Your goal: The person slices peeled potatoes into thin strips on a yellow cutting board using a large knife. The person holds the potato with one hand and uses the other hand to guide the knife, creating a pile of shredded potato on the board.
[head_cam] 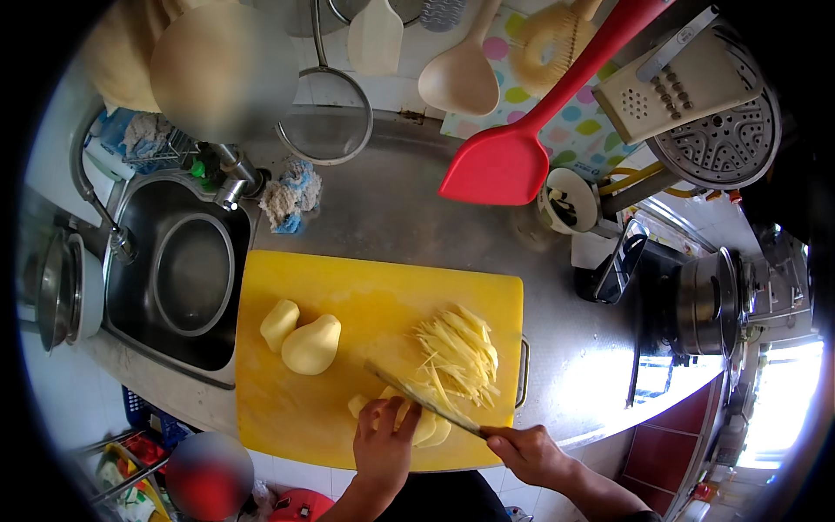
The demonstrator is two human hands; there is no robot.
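A yellow cutting board lies on the steel counter. My right hand is closed around the handle of a kitchen knife, whose blade slants up and left across the board. Beneath and beside the blade are pale yellow slices, which look like peeled potato. The bent fingers of my left hand press on them, close against the blade. A pile of thin-cut strips lies on the board's right half. At its left are a large peeled potato and a smaller peeled piece.
A steel sink with a faucet is at the left, a crumpled cloth beside it. A red spatula hangs over the counter. At the right are a bowl, a phone and a steel pot.
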